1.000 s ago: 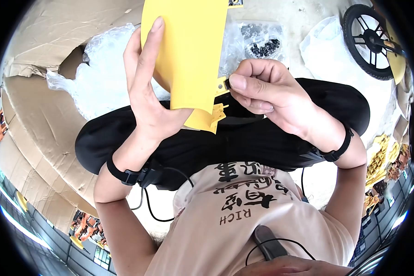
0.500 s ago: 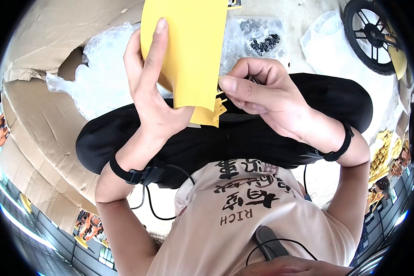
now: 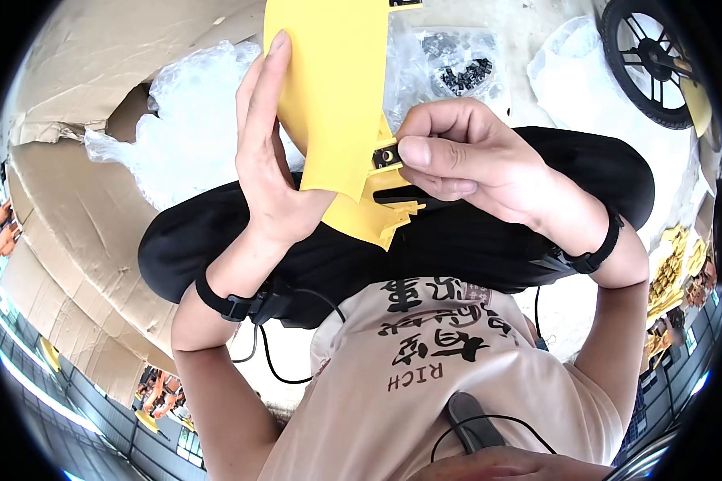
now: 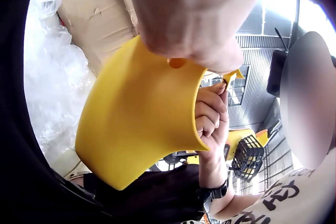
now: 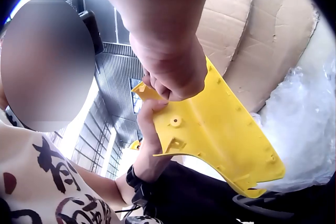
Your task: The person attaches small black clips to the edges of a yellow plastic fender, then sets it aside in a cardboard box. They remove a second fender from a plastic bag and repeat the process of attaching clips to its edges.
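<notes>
A curved yellow plastic panel is held up over the lap by my left hand, its fingers along the left side and the thumb at the lower edge. On the panel's right edge, a small black clip with a round hole sits at a yellow tab. My right hand pinches at that clip's outer end between thumb and index finger. In the right wrist view, the panel's inner face shows ribs, a round boss and small tabs. There the right hand covers the clip.
A clear bag of small black clips lies ahead on the floor. Crumpled clear plastic and cardboard are on the left. A black spoked wheel stands at the far right, and yellow parts are piled near the right elbow.
The panel has shifted right and turned, so its lower tabs show more. The black clip, covered by the right fingers half a second ago, is now visible at the edge.
</notes>
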